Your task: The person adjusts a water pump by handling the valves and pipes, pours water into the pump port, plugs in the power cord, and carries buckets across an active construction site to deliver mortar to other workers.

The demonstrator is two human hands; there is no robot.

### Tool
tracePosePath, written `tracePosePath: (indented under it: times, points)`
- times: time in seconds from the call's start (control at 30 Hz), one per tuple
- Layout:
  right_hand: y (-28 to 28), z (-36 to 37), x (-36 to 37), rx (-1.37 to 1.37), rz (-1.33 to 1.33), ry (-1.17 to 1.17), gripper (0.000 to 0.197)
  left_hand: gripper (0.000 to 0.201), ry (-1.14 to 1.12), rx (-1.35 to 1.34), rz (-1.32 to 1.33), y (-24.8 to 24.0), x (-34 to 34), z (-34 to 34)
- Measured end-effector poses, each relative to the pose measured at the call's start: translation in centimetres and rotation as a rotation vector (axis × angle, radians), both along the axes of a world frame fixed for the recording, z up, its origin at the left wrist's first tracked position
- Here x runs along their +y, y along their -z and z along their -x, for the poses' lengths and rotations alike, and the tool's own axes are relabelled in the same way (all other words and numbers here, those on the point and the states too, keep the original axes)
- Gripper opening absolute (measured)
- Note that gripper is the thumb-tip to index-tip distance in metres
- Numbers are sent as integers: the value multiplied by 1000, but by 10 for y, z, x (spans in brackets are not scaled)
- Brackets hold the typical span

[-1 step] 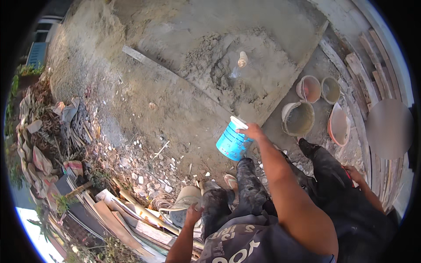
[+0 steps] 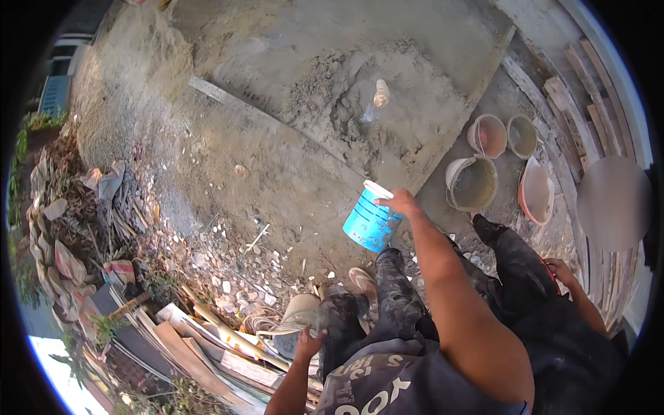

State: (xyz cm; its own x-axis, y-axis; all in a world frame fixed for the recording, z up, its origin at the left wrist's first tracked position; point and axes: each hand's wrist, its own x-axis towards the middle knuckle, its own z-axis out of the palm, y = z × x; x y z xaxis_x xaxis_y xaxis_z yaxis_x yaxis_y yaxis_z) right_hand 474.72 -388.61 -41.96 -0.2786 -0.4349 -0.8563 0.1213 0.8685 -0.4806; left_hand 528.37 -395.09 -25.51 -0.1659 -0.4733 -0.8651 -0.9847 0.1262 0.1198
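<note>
My right hand grips the rim of a light-blue bucket with a white lip. The bucket is tilted, its upper rim near the corner where two boards meet, its lower end beside my right knee. What is in it cannot be made out. My left hand is beside my left knee, fingers apart and nothing visible in them. A beige bucket stands close to that hand. Beyond the boards lies wet grey mortar, with a short pale pipe standing up in it.
Two boards, one on the left and one on the right, edge the mortar. Several used buckets stand at right, near a co-worker's leg and hand. Rubble, scrap planks and sacks lie at left.
My left hand has shifted slightly down and to the right. The blue bucket and my right hand have moved only a little to the right.
</note>
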Motion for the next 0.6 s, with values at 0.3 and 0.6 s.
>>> tracePosePath:
  times: [0.3,0.6]
  points:
    - [-19,72,-45,251,-109,149,91,74,260,82,-30,-32,-197,91]
    - [-41,-63,-50,498,-343,261,67,15,458,1516,-389,-190,-355,426]
